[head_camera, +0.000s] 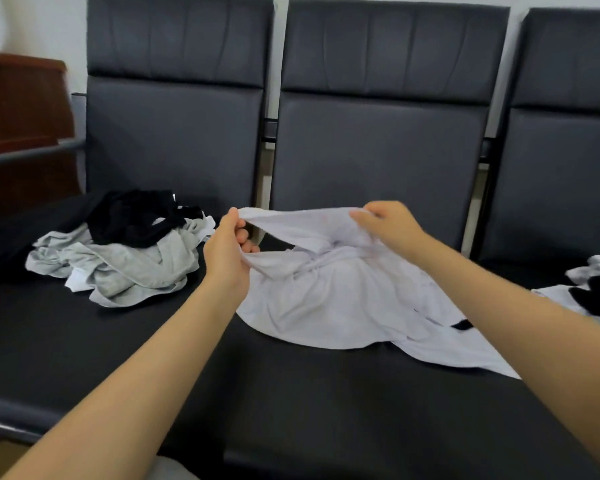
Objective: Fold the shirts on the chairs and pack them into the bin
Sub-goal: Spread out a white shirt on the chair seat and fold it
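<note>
The left hand (226, 251) and the right hand (385, 223) each pinch the upper edge of the white shirt (329, 299) at frame centre. The lifted edge runs left to right between them; the rest lies crumpled below on the chair seat (101, 341).

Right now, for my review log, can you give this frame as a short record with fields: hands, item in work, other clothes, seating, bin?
left hand: grips the white shirt's left edge
right hand: pinches the shirt's upper edge
white shirt: unfolded, top lifted, the rest bunched on the middle chair seat
left pile: black and grey garments heaped on the left seat
right pile: black and white garments at the right edge, partly cut off
bin: not in view
</note>
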